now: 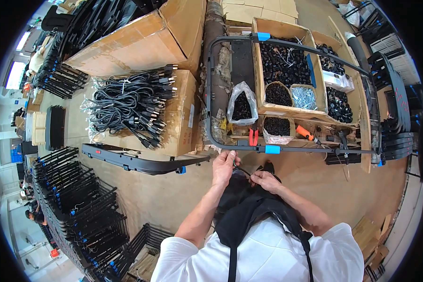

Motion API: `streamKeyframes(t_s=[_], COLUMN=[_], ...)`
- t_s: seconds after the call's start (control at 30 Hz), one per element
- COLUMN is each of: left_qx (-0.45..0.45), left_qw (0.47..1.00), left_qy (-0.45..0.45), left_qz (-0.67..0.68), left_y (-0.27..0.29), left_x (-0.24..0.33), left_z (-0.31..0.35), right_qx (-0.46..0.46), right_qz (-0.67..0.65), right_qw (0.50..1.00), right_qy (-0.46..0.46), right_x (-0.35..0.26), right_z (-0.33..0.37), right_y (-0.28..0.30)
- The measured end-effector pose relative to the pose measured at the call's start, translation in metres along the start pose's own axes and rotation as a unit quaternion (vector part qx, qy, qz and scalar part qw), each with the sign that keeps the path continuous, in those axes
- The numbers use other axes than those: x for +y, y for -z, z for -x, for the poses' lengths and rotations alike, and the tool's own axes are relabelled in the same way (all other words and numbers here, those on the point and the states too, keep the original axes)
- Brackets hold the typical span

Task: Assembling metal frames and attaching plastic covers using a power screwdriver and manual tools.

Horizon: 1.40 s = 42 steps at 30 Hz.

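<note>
Two-handed handling of a thin dark strip (243, 171) at the near edge of a tabletop (242, 61). The strip, cord-like and too small to identify with certainty, lies in front of the wearer's torso, between the two hands and just on the wearer's side of a black frame (305, 150) with rounded corners. Its visible long axis slants from upper left to lower right, whereas the frame's near rail runs almost straight from left to right. The left hand (223, 168) is the nearer to that rail: its fingertips, closed in a pinch on the strip's upper end, sit just below the rail, close to the frame's near left corner; whether they touch the rail cannot be told. The right hand (266, 181) lies lower and to the right, apart from the rail, with thumb and fingers pinched on the strip's other visible end. Inside the frame's outline, beyond the rail, are a red-handled tool (253, 137), an orange-handled tool (304, 132) and a clear plastic bag (252, 114) of small dark parts. To the left, bundled black cables (127, 103) rest on a cardboard box (179, 117).
</note>
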<state>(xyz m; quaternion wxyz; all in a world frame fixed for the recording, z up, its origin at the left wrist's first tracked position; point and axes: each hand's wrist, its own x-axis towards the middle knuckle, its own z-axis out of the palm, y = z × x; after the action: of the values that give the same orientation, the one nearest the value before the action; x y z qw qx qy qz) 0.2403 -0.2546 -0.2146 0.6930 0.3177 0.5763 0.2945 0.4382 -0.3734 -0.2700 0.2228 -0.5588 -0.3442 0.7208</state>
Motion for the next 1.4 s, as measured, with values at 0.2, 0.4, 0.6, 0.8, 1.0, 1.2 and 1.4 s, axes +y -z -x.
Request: streamKeyframes(t_s=[0.2,0.4,0.6,0.8,1.0,1.2,1.4], left_qx=[-0.017,0.015,-0.001,-0.024,0.030,0.068,-0.218], left_qw=[0.998,0.999,0.996,0.999,0.998,0.996,0.943], left_qy=[0.027,0.031,0.073,0.026,-0.046,0.019,0.015], left_qz=[0.055,0.013,0.055,0.026,0.041,-0.053,-0.250], left_y=[0.008,0.004,0.008,0.015,0.027,0.076,0.064], left_x=[0.003,0.005,0.008,0.007,-0.016,-0.067,-0.075], left_z=[-0.007,-0.001,-0.008,0.000,-0.002,0.021,0.035], right_qx=[-0.006,-0.014,-0.035,-0.044,-0.070,-0.076,-0.029], right_qz=[0.000,-0.019,-0.040,-0.072,-0.092,-0.083,-0.101], right_qw=[1.000,1.000,0.999,0.996,0.993,0.993,0.992], right_qy=[0.003,-0.014,-0.012,-0.029,0.004,0.044,0.073], right_x=[0.001,-0.001,0.002,-0.019,-0.037,-0.058,-0.080], right_z=[-0.007,-0.010,-0.019,-0.018,-0.024,-0.032,-0.034], right_y=[-0.001,-0.003,-0.004,-0.007,-0.018,-0.031,-0.051])
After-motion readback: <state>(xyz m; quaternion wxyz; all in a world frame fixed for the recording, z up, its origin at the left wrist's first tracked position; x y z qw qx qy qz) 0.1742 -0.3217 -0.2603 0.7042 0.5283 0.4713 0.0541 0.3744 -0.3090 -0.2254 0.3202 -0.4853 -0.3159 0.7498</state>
